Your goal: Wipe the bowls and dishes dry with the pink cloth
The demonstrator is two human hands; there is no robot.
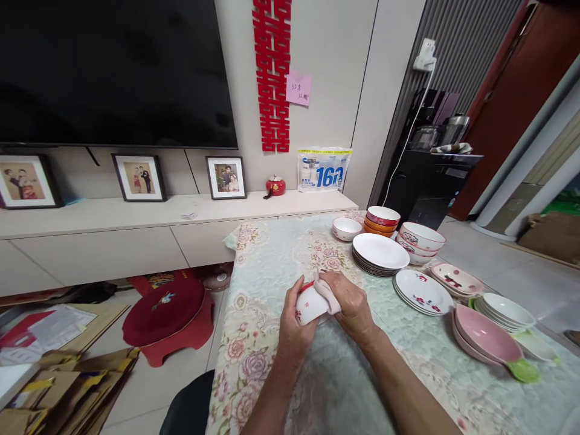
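Note:
Above the flowered tablecloth I have a small white bowl (pixel 310 307) with little red flowers, tipped on its side. My left hand (pixel 292 320) grips the bowl from the left, fingers round its wall. My right hand (pixel 348 302) presses a pale pink cloth (pixel 327 292) over the bowl's right rim; the fingertips are partly hidden behind the cloth. Nearest to my right hand stands a stack of white plates (pixel 381 251), with a lone small white bowl (pixel 347 229) behind it.
Stacked orange and red bowls (pixel 380 225), larger bowls (pixel 421 237), flowered plates (pixel 423 292), pink dishes (pixel 487 332) and small white dishes (pixel 507 309) line the table's right side. A red stool (pixel 165 317) stands left of the table; a low cabinet (pixel 181 211) runs behind.

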